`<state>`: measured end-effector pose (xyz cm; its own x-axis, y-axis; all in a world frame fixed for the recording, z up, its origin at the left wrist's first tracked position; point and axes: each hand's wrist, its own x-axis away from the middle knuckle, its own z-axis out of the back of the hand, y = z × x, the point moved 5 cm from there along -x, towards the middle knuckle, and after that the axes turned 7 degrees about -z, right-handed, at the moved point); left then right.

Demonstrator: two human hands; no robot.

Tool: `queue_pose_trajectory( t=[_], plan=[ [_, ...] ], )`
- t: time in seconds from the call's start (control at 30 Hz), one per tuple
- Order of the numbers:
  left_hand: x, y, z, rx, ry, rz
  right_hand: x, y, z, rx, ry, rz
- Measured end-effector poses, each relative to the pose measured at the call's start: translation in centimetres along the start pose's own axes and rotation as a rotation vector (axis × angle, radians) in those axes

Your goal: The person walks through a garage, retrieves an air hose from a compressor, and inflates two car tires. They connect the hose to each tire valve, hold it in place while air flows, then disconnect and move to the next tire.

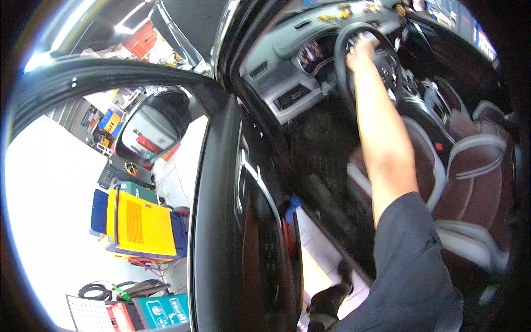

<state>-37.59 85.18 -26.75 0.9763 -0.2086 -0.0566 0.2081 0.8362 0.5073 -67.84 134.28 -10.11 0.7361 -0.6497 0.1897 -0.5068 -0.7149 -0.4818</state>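
Observation:
My right arm, in a short black sleeve, stretches from the lower right into a car's driver side. My right hand point(362, 51) is at the upper part of the black steering wheel point(341, 77), inside or against its rim. Its fingers look curled, with something pale beside them that is too blurred to name. Behind the wheel sits the instrument cluster point(311, 55), left of the hand. The grey dashboard point(285, 47) spreads to the left, with small colourful ornaments point(345, 10) on top. My left hand is out of view.
The open car door point(221, 221) stands on the left, with its side mirror point(149, 130) beyond. Outside are a yellow and blue wheeled machine point(142, 224) and a teal unit point(163, 312) with cables. Brown seats with pale trim point(478, 182) lie right of my arm.

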Motion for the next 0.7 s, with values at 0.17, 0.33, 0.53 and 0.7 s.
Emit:
queue_pose_trajectory(
  t=[0.17, 0.33, 0.53, 0.7],
  plan=[
    [20.0, -0.7, 1.6, -0.055, -0.08, -0.071, 39.0, -6.4, 2.5, 0.068, -0.738, 0.419],
    [38.5, -0.3, 4.2, -0.137, -0.193, -0.128, 79.5, -10.4, 11.4, 0.454, -1.427, 0.163],
    [53.6, 1.0, 7.6, -0.242, -0.32, -0.136, 100.6, -20.0, 16.6, 0.3, -1.292, 0.416],
    [59.6, 3.3, 11.5, -0.348, -0.391, -0.251, 102.7, -23.6, 17.6, 0.716, -0.731, 0.683]
  ],
)
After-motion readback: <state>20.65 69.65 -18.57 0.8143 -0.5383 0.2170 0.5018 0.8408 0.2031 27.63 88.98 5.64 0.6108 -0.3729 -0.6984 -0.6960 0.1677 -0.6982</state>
